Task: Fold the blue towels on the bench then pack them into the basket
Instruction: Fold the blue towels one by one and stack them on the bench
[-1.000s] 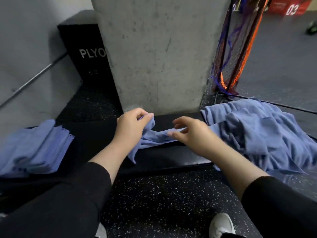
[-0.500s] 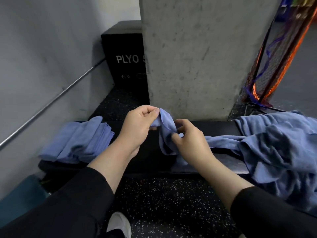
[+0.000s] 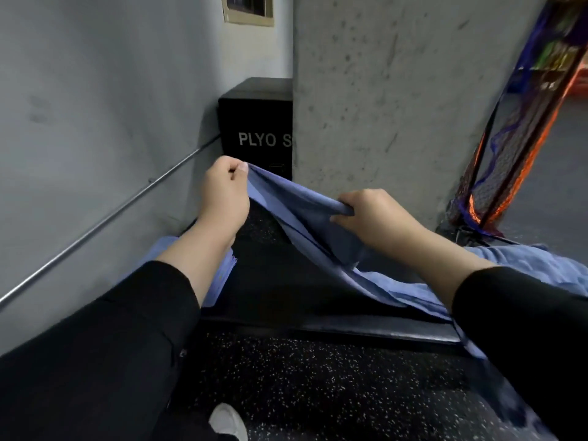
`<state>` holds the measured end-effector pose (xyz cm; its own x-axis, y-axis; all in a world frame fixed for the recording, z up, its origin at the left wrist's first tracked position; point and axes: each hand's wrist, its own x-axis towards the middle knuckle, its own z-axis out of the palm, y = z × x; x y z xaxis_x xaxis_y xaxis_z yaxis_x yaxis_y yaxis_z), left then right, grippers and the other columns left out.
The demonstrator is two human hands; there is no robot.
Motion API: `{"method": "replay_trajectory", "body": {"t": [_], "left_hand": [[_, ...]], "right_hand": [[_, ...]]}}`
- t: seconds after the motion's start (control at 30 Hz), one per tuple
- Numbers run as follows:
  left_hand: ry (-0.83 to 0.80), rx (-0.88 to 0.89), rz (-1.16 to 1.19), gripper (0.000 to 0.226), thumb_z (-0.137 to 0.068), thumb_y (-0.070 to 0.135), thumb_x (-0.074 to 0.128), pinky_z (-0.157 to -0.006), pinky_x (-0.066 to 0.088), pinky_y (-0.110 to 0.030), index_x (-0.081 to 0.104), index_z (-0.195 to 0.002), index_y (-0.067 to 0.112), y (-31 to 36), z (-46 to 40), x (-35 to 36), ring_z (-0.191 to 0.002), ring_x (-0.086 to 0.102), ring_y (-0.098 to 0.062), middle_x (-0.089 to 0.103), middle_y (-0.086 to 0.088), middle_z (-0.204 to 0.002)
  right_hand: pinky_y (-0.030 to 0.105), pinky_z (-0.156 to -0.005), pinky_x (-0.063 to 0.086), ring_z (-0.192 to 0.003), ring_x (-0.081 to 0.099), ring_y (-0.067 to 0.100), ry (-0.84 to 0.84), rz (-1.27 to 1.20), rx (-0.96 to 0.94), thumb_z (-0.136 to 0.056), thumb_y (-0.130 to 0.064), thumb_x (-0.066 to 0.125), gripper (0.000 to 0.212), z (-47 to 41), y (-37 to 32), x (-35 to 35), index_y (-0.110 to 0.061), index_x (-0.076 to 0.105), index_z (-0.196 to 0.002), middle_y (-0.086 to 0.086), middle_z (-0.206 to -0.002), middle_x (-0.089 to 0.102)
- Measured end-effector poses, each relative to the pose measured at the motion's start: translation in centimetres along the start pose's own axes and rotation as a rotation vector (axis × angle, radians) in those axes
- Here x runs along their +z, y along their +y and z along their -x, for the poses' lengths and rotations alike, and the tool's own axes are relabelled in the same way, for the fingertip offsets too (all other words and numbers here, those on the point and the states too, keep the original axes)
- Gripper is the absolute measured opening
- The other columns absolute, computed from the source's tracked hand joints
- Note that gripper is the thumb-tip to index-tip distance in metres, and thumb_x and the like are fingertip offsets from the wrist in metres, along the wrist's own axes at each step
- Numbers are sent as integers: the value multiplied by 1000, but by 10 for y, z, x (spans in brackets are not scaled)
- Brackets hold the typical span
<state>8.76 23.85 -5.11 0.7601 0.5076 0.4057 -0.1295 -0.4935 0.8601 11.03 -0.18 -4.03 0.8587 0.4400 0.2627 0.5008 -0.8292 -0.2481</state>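
Observation:
A blue towel [image 3: 296, 202] is stretched in the air above the black bench [image 3: 318, 326]. My left hand [image 3: 224, 192] pinches its top corner, raised high. My right hand [image 3: 375, 214] grips the towel's upper edge lower and to the right. The rest of the towel hangs down to the bench and trails to the loose blue pile [image 3: 534, 265] at the right. A stack of folded blue towels [image 3: 222, 275] lies on the bench at the left, mostly hidden behind my left forearm. No basket is in view.
A concrete pillar [image 3: 397, 90] rises right behind the bench, with a black plyo box [image 3: 257, 128] beside it. A grey wall with a metal rail [image 3: 105, 221] runs along the left. A netted orange and purple frame [image 3: 515, 154] leans at right. My white shoe [image 3: 227, 423] stands on the speckled floor.
Both hands have lifted the towel off the bench and pulled apart, spreading its edge. The view has swung up and left, so the loose pile now sits at the right edge.

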Motion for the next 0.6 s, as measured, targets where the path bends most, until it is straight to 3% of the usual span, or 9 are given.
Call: {"method": "replay_trajectory", "body": {"t": [0.07,0.13,0.2,0.27,0.37,0.47,0.53,0.6], "left_hand": [[16,75,-95,18,-106,24,46,-65,40,-36,57,-94,15,13,-10,-16,-75,54,-25,58,-2,-81],[55,146,-171,16,-105,22,46,-67,38,-35,57,-95,16,24,-17,-30,-79,54,-24,59,1,-82],[90,242,-248,17,-105,22,46,-69,41,-38,59,-100,13,35,-21,-43,-82,57,-31,63,-4,-84],[86,396,-381,19,-105,19,46,-73,45,-44,61,-109,9,45,-24,-53,-88,59,-38,68,-14,-94],[-15,578,-522,19,-102,12,50,-81,47,-45,64,-115,7,46,-27,-59,-101,61,-38,67,-16,-109],[-106,395,-442,15,-100,15,57,-70,38,-32,69,-101,7,37,-26,-54,-82,60,-28,66,-8,-87],[-192,189,-317,25,-102,22,57,-58,34,-31,66,-85,6,31,-18,-44,-59,54,-16,62,-6,-69],[-322,6,-142,30,-103,26,55,-52,39,-29,61,-79,9,20,-7,-34,-49,53,-11,61,-7,-63]], "right_hand": [[35,-64,34,-83,60,36,59,43,75,-94,-34,63,26,-7,3,-21,-19,52,-75,4,-72,51],[35,-61,35,-75,58,35,143,-26,146,-95,-34,62,31,-11,5,-42,-17,50,-71,4,-66,50],[32,-53,36,-63,58,31,235,-175,189,-96,-32,61,31,-11,8,-63,-12,55,-73,5,-63,53],[26,-44,36,-45,55,16,316,-338,210,-98,-28,59,25,-7,8,-82,-10,60,-80,9,-61,59],[18,-39,36,-34,51,7,290,-436,205,-96,-24,63,22,4,12,-97,-6,62,-83,15,-61,63],[27,-48,44,-54,66,21,59,-443,206,-89,-28,75,25,18,25,-103,-6,63,-86,12,-69,68],[28,-51,44,-61,66,16,-122,-471,222,-86,-30,77,24,29,35,-102,-8,66,-90,7,-74,68],[26,-56,46,-65,62,11,-261,-494,249,-87,-36,76,23,41,48,-95,-14,71,-95,5,-77,68]]}}
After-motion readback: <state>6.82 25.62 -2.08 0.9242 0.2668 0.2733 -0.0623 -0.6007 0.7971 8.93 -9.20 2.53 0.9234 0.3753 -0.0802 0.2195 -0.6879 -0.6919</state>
